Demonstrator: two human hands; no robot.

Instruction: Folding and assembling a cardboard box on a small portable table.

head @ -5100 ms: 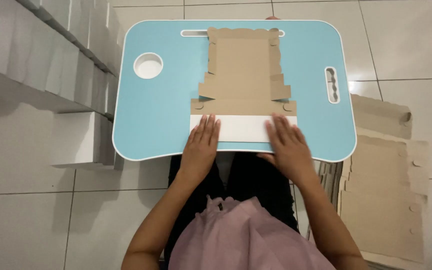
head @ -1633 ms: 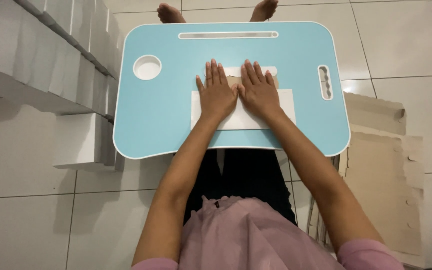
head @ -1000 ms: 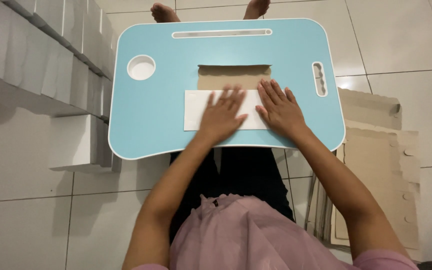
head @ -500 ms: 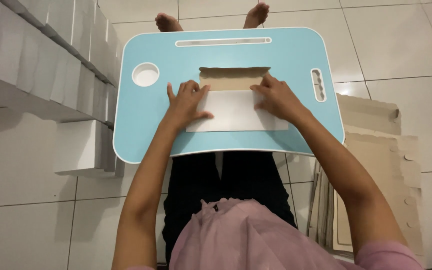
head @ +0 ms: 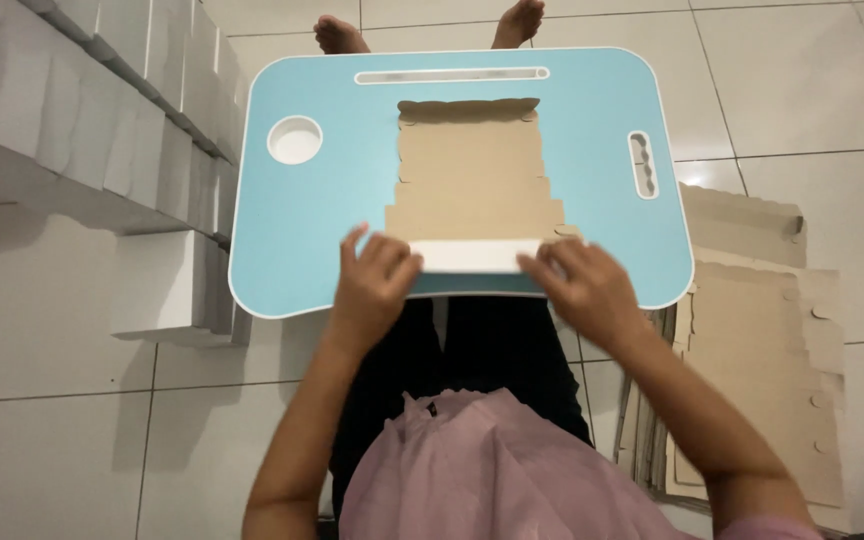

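The left hand (head: 377,283) is curled over the near left corner of a flat die-cut cardboard blank (head: 474,180), and the folded white flap (head: 472,255) along the blank's near edge appears to be pinched there, though motion blur hides the fingertips. The right hand (head: 582,283) is closed in the same way on the right end of that flap. The blank is laid flat on a light blue lap counter (head: 302,240), brown side up, its scalloped far edge just short of the long slot (head: 452,75) at the counter's far side. A round cup recess (head: 295,140) is set into the counter to the left of the blank, and a slotted handle cut-out (head: 642,165) to the right. Two bare feet (head: 337,35) are seen beyond the far edge, on the tiled floor (head: 52,420). Folded white boxes (head: 102,90) are stacked at the left, and a pile of further cardboard blanks (head: 762,350) is spread on the floor at the right.
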